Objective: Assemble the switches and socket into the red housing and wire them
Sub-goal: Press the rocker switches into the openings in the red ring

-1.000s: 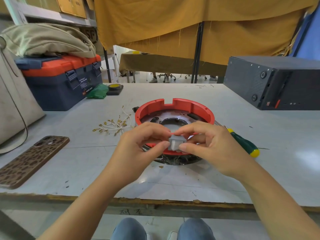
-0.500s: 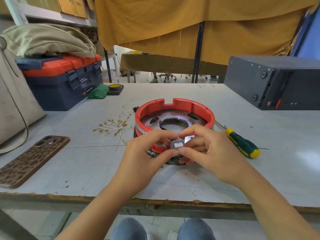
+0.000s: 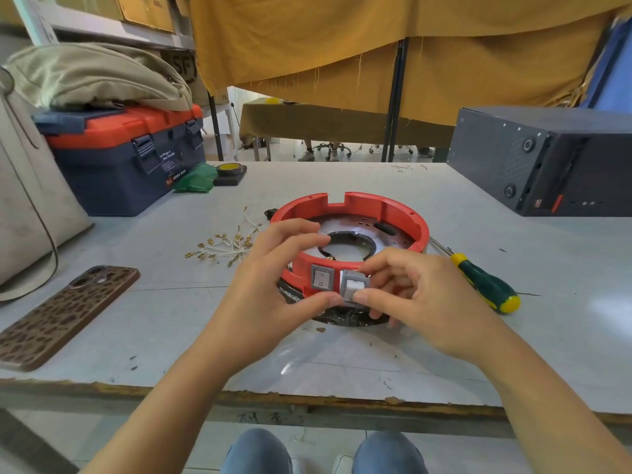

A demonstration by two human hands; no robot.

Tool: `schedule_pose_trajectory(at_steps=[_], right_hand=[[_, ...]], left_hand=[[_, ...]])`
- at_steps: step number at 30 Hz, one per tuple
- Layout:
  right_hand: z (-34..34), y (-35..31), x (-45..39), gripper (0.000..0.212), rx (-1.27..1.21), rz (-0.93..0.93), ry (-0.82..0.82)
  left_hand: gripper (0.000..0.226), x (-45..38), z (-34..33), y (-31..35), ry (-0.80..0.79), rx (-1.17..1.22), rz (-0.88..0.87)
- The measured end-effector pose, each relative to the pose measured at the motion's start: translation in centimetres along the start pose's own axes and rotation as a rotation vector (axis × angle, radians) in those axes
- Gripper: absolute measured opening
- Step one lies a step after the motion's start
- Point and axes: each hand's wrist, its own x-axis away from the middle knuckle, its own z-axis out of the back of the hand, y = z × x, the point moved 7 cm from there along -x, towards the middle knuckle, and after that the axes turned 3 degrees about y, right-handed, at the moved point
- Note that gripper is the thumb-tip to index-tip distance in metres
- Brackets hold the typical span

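- We see the red housing (image 3: 403,217) sitting mid-table (image 3: 513,336), its open ring facing up.
- One grey switch (image 3: 321,279) already sits in the housing's near wall.
- A second switch (image 3: 354,287) is just right of the first, tilted at the wall; we cannot tell if it is seated.
- Our right hand (image 3: 417,302) pinches this second switch, thumb beneath and forefinger on top.
- Our left hand (image 3: 273,289) wraps the housing's near-left side: fingers curl over the rim, and the thumb reaches under the switches, touching the second one's lower edge.
- A bunch of white wires (image 3: 225,246) with brass terminals lies left of the housing, near it but apart.
- A green-handled screwdriver (image 3: 485,285) lies to the right, its shaft pointing toward the housing.
- On the near left lies a phone (image 3: 61,313) in a brown patterned case.
- Far left stands a blue and orange toolbox (image 3: 126,159); far right, a black case (image 3: 547,159).
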Motion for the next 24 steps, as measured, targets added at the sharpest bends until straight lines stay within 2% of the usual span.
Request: schedule_pose_trajectory(at_steps=[7,12,16,19,24], right_hand=[[-0.3,0.2,0.0,0.017,0.03,-0.008,-0.012],[-0.4,0.1,-0.1,0.015,0.04,0.015,-0.002],[-0.3,0.1,0.0,0.014,0.016,0.028,0.007],[-0.5,0.1,0.0,0.014,0.025,0.046,-0.011],[-0.8,0.5,0.0,0.013,0.018,0.028,-0.02]], left_hand=[[0.028,-0.6,0.0,-1.5,0.015,-0.082,0.046],[0.022,-0.9,-0.2,-1.4,0.031,-0.056,0.038],[0.025,-0.4,-0.5,0.5,-0.007,0.082,-0.061],[0.026,-0.1,-0.9,1.6,-0.029,0.093,-0.137],[0.019,-0.1,-1.3,1.6,-0.017,0.103,-0.124]])
